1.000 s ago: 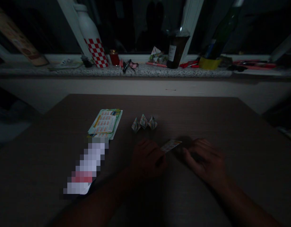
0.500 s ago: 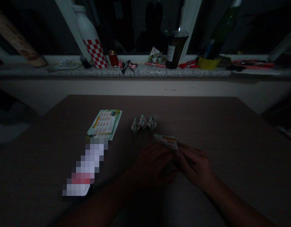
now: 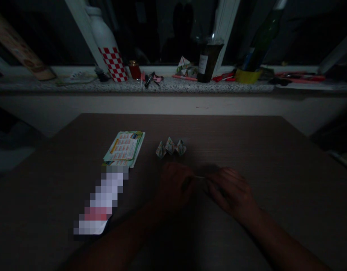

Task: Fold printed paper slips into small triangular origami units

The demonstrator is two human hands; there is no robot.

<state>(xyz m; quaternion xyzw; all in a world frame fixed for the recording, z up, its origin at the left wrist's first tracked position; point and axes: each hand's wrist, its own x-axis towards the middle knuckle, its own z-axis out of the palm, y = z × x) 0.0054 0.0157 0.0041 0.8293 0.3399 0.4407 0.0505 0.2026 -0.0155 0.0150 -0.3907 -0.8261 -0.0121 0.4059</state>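
Between my hands a piece of printed paper [image 3: 200, 177] shows edge-on as a thin pale line. My left hand [image 3: 175, 186] pinches its left end, and my right hand [image 3: 228, 188] grips the right end; most of the paper is hidden by fingers and shadow. Just beyond my left hand stand three small folded paper pieces [image 3: 170, 146] with pointed tops, side by side on the table. Further left lies a stack of printed paper sheets [image 3: 124, 146], green-edged with calendar-like grids.
A bright, pixelated phone-like object [image 3: 101, 203] lies left of my left forearm on the brown table [image 3: 235, 135]. Behind, the granite windowsill [image 3: 162, 86] carries a red-checked white bottle [image 3: 112, 56], a dark cup [image 3: 208, 62], a green bottle [image 3: 265, 37] and small clutter.
The paper has tilted from showing its printed face to edge-on. My left hand has shifted its hold to the paper's left end, and the hands are flatter and further apart.
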